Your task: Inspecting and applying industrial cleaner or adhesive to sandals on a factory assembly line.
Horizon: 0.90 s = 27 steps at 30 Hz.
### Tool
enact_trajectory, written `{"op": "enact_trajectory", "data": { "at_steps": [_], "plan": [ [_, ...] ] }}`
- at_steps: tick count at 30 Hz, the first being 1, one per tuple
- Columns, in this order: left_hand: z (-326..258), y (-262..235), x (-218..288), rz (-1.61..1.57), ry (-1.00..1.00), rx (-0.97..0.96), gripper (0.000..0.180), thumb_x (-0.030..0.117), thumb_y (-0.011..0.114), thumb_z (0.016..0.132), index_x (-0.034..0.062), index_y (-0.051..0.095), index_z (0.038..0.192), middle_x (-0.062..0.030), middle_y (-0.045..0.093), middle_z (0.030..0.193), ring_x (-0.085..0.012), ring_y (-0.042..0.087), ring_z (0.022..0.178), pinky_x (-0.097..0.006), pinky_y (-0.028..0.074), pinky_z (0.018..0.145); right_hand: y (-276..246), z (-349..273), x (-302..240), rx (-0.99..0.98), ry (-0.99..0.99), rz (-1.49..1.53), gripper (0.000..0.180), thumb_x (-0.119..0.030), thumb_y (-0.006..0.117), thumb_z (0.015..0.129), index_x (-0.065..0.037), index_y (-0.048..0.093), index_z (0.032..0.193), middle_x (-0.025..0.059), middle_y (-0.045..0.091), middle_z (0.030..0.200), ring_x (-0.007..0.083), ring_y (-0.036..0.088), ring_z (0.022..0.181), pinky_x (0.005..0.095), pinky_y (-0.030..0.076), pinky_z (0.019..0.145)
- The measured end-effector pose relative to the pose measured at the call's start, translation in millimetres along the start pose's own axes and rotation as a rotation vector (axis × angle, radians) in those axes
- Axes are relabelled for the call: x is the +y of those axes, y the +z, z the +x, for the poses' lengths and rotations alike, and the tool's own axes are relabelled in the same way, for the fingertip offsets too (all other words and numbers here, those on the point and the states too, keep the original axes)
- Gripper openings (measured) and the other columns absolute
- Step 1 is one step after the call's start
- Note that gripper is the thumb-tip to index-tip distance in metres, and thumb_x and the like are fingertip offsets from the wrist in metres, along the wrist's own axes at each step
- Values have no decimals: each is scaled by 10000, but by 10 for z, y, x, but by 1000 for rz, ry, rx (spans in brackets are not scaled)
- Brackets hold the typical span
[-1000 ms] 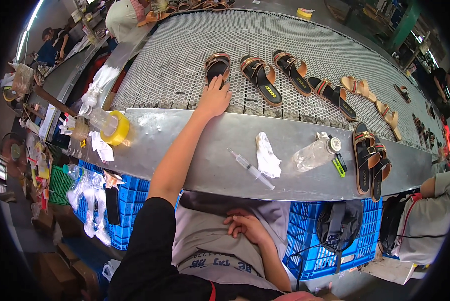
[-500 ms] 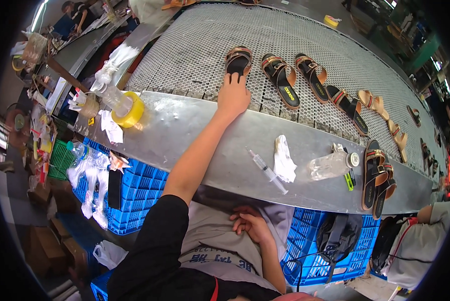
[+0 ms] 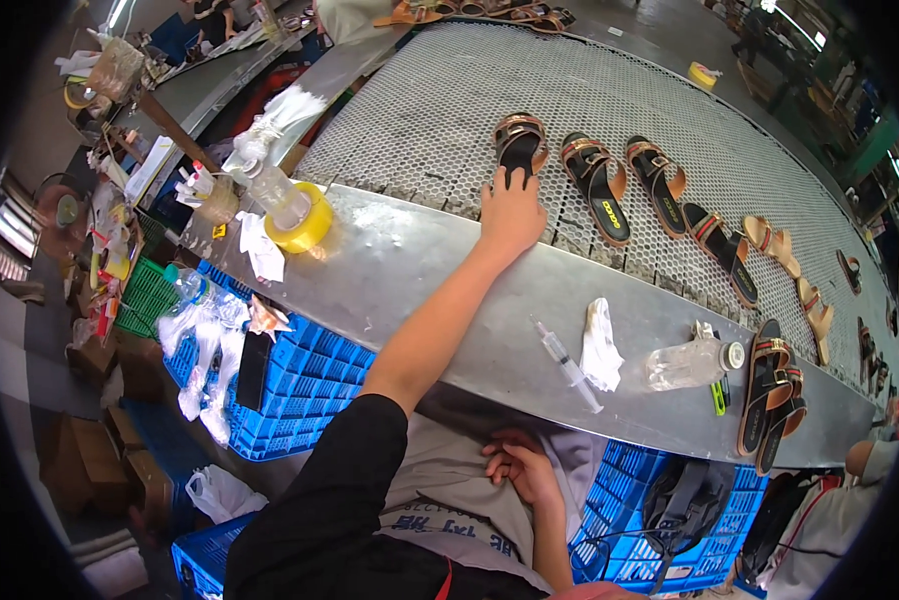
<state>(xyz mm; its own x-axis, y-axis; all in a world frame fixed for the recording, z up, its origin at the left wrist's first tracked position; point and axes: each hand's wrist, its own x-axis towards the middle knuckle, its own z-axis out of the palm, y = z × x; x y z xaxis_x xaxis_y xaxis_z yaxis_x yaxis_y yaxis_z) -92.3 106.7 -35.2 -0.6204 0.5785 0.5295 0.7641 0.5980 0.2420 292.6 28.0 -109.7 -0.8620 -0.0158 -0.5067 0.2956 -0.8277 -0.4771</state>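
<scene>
My left hand point(image 3: 510, 214) reaches forward over the steel ledge point(image 3: 439, 270) and its fingers touch the heel of a black and brown sandal point(image 3: 520, 148) lying on the perforated conveyor point(image 3: 449, 100). More sandals point(image 3: 597, 185) lie in a row to its right on the mesh. My right hand point(image 3: 522, 467) rests in my lap below the ledge, fingers loosely curled, holding nothing I can see.
On the ledge lie a syringe point(image 3: 566, 365), a crumpled white cloth point(image 3: 600, 345), a clear plastic bottle point(image 3: 691, 363) and two stacked sandals point(image 3: 771, 395). A yellow tape roll point(image 3: 305, 222) with a bottle stands at the left. Blue crates point(image 3: 309, 375) sit below.
The view has shifted so the ledge and conveyor sit further right and lower. My left hand stays at the sandal's heel; my right hand stays in my lap.
</scene>
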Motion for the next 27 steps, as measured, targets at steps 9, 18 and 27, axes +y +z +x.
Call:
{"op": "enact_trajectory", "data": {
  "at_steps": [9,18,27],
  "plan": [
    [-60,0,-12,141,-93,89,386,257,617,856,80,583,1198,-185,497,1312,-405,516,1140,-591,369,956,56,0,-4,12,-22,-31,335,-108,500,968,54,512,1262,239,653,1052,307,682,764,349,551,593],
    [170,-403,6,-130,-114,-8,336,136,648,809,43,647,1132,-116,600,1239,-369,629,1001,-473,523,876,71,-77,-63,-9,-41,-7,334,-99,486,989,65,482,1280,250,643,1068,302,680,785,344,550,607],
    [1008,328,-89,170,-144,-31,453,331,519,996,21,531,1325,-176,525,1383,-457,450,1300,-536,404,1068,-21,-124,38,29,-113,15,320,-105,514,970,62,514,1243,244,665,1028,313,692,748,353,564,584]
  ]
}}
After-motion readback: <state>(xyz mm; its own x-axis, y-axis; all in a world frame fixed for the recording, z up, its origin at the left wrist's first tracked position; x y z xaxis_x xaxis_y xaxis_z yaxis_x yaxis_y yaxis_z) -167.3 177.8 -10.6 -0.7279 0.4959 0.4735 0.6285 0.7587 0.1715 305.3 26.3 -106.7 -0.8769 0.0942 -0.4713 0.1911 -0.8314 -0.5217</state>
